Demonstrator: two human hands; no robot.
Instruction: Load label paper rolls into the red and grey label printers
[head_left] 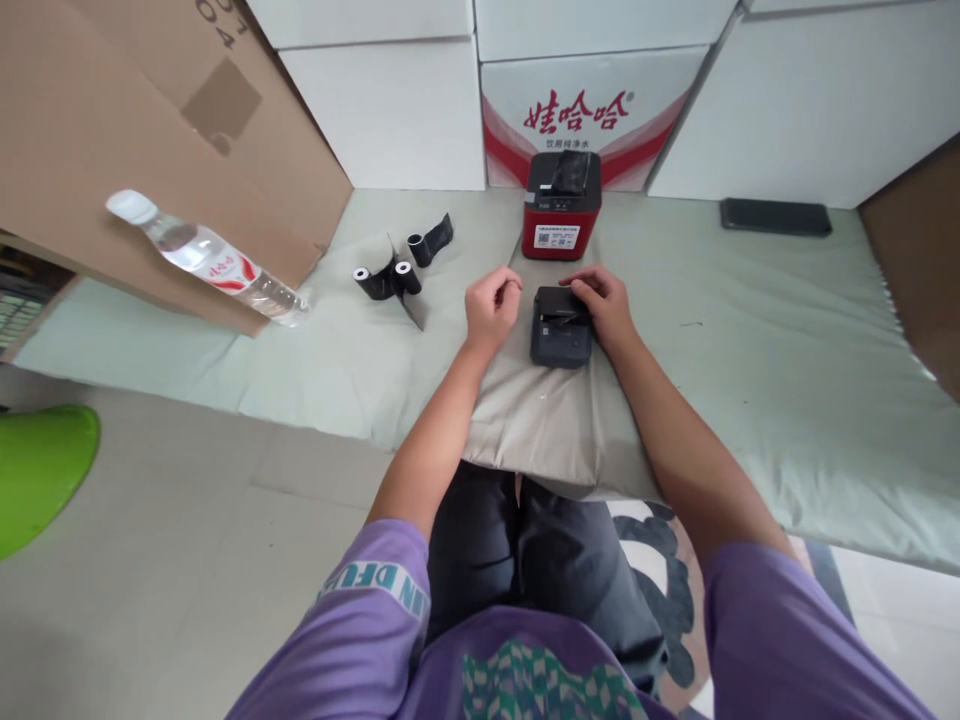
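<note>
Small black printer (561,338) lying on the pale mat (750,340), just before the red printer (561,205). Right hand (604,305) fingers pressed on its top edge, left hand (491,305) curled closed beside it, empty. Black rolls (394,278) lying apart, seemingly not loaded yet.

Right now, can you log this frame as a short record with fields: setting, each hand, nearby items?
setting: pale green padded mat on the floor
right hand: rests on small black printer
left hand: loosely closed beside it, apart
behind: red-and-black printer
left: black rolls, water bottle
right rear: dark phone
</note>
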